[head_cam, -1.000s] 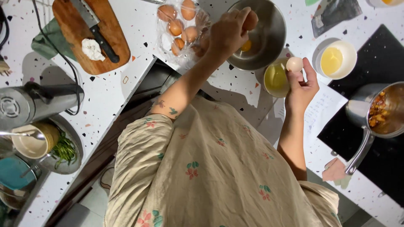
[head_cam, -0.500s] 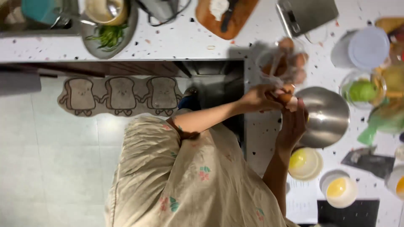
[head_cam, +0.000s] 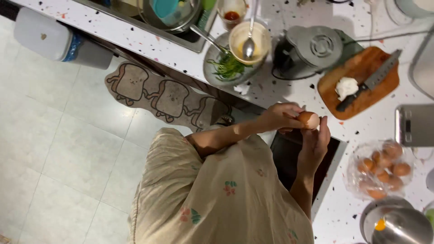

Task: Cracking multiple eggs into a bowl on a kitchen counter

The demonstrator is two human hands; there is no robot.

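Note:
Both my hands meet on one brown egg (head_cam: 308, 119) at the counter's edge. My left hand (head_cam: 281, 116) grips it from the left, with the bare forearm stretched out from my body. My right hand (head_cam: 316, 140) comes up from below, its fingertips on the egg's right side. The egg hangs above a dark opening (head_cam: 294, 158) in the counter front. A clear bag of brown eggs (head_cam: 382, 169) lies on the speckled counter (head_cam: 289, 92) to the right. At the bottom right stands a steel bowl (head_cam: 398, 223) with some yolk showing.
A wooden cutting board (head_cam: 361, 74) holds a knife and a white lump. Near it are a grey appliance (head_cam: 312, 47), a plate of greens (head_cam: 228, 68), a cup with a spoon (head_cam: 249, 41), a sink (head_cam: 167, 13) and a scale (head_cam: 413, 124). A toast-patterned mat (head_cam: 162, 97) lies on the tiled floor.
The view has swung round. My hands have left the steel bowl and moved to the counter's edge, and both stay closed on an egg.

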